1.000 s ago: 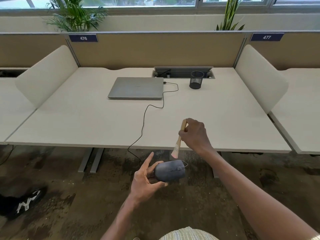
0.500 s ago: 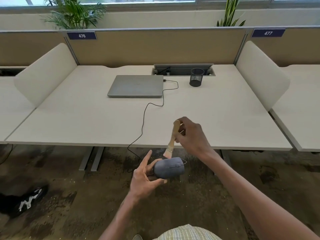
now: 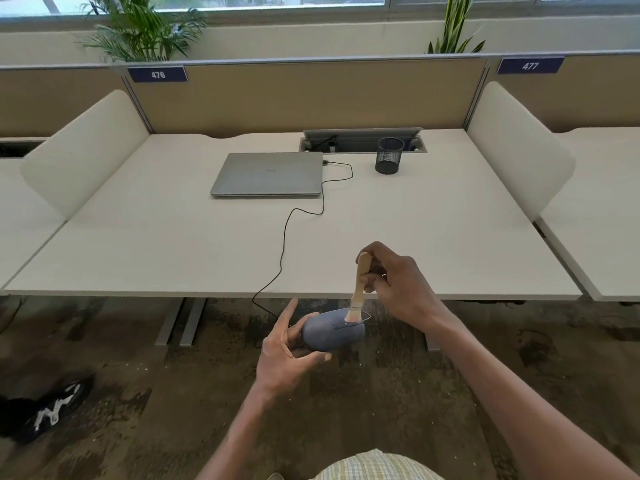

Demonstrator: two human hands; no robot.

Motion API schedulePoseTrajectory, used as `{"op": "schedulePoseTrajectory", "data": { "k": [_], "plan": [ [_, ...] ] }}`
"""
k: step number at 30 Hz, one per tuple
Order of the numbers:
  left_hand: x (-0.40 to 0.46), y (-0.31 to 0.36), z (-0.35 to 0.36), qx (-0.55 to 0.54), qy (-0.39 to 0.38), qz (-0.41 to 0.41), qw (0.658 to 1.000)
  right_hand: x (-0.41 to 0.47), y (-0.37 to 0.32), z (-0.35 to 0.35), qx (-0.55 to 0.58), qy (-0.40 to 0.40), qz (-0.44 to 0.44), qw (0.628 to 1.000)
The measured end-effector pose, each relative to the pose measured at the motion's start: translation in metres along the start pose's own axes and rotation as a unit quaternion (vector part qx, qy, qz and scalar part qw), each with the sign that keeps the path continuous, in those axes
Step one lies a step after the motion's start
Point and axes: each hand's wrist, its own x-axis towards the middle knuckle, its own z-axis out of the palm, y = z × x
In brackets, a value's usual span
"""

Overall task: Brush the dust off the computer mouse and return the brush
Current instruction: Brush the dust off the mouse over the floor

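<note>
Gripping the grey computer mouse (image 3: 333, 330), the left hand (image 3: 289, 355) steadies it; right hand (image 3: 401, 287) fingers pinch the brush (image 3: 358, 287), bristles touching it.

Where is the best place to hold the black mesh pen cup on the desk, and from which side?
Grip the mesh pen cup round its side wall with the hand coming from the front, the desk's near edge. It stands upright and round, with free desk in front; the open cable tray lies close behind it.

one mouse (image 3: 333, 330), one brush (image 3: 358, 289), one laptop (image 3: 267, 174), one mesh cup (image 3: 389, 155).
</note>
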Motion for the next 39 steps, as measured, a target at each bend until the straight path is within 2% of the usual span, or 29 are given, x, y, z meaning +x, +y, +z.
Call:
{"op": "schedulePoseTrajectory", "data": {
  "k": [5, 10, 13, 16, 18, 20, 24, 31, 36, 39],
  "plan": [
    [0.002, 0.001, 0.0, -0.003, 0.001, -0.003, 1.0, -0.002, 0.002, 0.0, -0.007, 0.02, -0.002, 1.0],
    [0.004, -0.002, -0.002, -0.002, 0.0, -0.006, 1.0, -0.004, 0.001, 0.0, -0.05, -0.013, -0.014, 0.999],
    [0.007, -0.002, -0.002, 0.0, 0.004, -0.005, 1.0, -0.003, -0.001, -0.002, -0.028, 0.004, -0.017, 0.999],
    [0.009, -0.003, -0.001, -0.002, 0.006, 0.001, 1.0, -0.004, 0.001, -0.001, -0.075, -0.018, -0.019, 0.997],
    [0.01, -0.002, -0.001, -0.001, 0.007, 0.005, 1.0, -0.005, 0.003, -0.001, -0.102, -0.003, -0.014, 0.995],
    [0.012, -0.003, -0.001, -0.004, 0.007, 0.004, 1.0, -0.005, 0.001, -0.005, -0.079, 0.008, -0.011, 0.997],
    [0.015, -0.003, 0.0, -0.008, 0.006, 0.007, 1.0, -0.003, -0.005, -0.007, -0.039, -0.027, 0.001, 0.999],
    [0.018, -0.004, -0.001, -0.019, -0.003, 0.003, 1.0, -0.002, 0.0, -0.002, -0.022, 0.09, -0.02, 0.996],
    [0.019, -0.001, 0.0, -0.02, -0.009, 0.011, 1.0, -0.001, -0.011, 0.002, -0.017, -0.026, -0.031, 0.999],
    [0.021, 0.0, 0.0, -0.017, -0.011, 0.006, 1.0, 0.002, -0.011, 0.011, -0.04, -0.009, -0.05, 0.998]
  ]
}}
